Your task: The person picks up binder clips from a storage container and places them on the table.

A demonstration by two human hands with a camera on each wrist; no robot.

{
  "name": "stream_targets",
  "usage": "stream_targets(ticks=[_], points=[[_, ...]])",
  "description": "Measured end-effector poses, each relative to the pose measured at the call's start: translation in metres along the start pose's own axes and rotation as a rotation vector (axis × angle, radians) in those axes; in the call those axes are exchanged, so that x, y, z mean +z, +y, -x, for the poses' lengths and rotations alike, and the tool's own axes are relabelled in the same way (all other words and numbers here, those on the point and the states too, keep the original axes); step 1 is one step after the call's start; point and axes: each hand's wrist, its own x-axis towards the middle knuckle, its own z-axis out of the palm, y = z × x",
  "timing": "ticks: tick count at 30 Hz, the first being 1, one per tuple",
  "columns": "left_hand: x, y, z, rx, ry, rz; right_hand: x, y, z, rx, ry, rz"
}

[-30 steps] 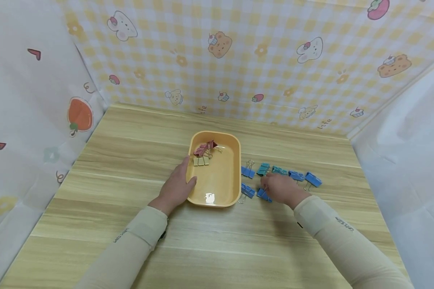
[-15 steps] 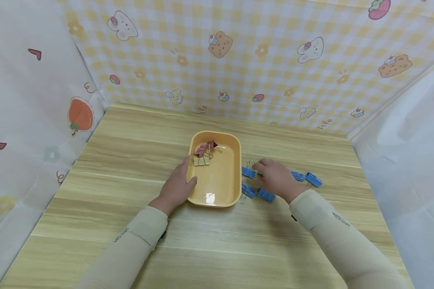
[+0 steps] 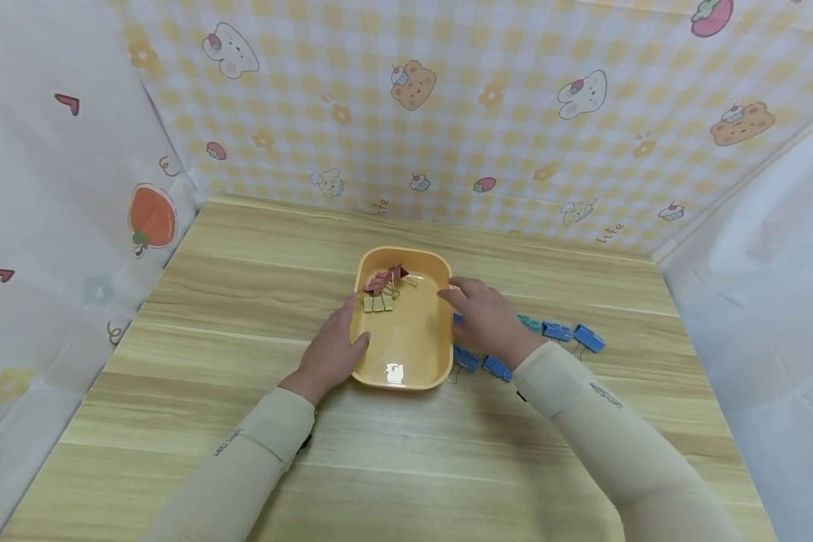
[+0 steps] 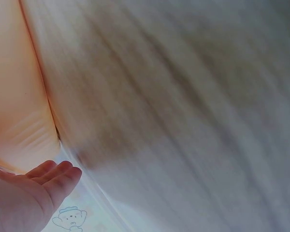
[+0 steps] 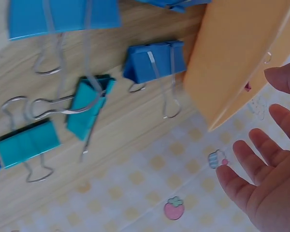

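Note:
A yellow-orange tray (image 3: 406, 342) lies on the table, with a few red binder clips (image 3: 379, 282) and a yellow binder clip (image 3: 378, 304) inside. My left hand (image 3: 330, 348) rests against its left side, thumb over the rim; the fingers stretch along the outer wall in the left wrist view. At the opposite rim is my right hand (image 3: 489, 320), fingers spread and holding nothing in the right wrist view. Under and beside it lie blue binder clips (image 5: 154, 63) and two teal binder clips (image 5: 29, 142), one partly tipped. The right hand hides some of them in the head view.
Two more blue binder clips (image 3: 557, 331) lie farther right on the wood-grain table (image 3: 406, 467). A checked, printed cloth (image 3: 352, 135) rises behind the table, and pale sheets hang at both sides.
My right hand has moved left and away from me, from the teal binder clips to the tray's right rim. The left hand and the tray have stayed put.

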Motion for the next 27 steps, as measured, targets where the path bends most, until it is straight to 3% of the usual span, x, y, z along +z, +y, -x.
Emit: stream_targets(ticks=[4, 14, 27], points=[[0.0, 0.0, 0.0, 0.001, 0.001, -0.001, -0.001, -0.009, -0.01, 0.016, -0.039, -0.003], [0.0, 0.001, 0.001, -0.006, -0.005, -0.009, -0.003, -0.03, -0.032, -0.078, -0.061, 0.015], [-0.001, 0.002, 0.001, -0.003, 0.001, -0.021, 0.001, -0.055, -0.062, -0.11, -0.241, 0.018]])
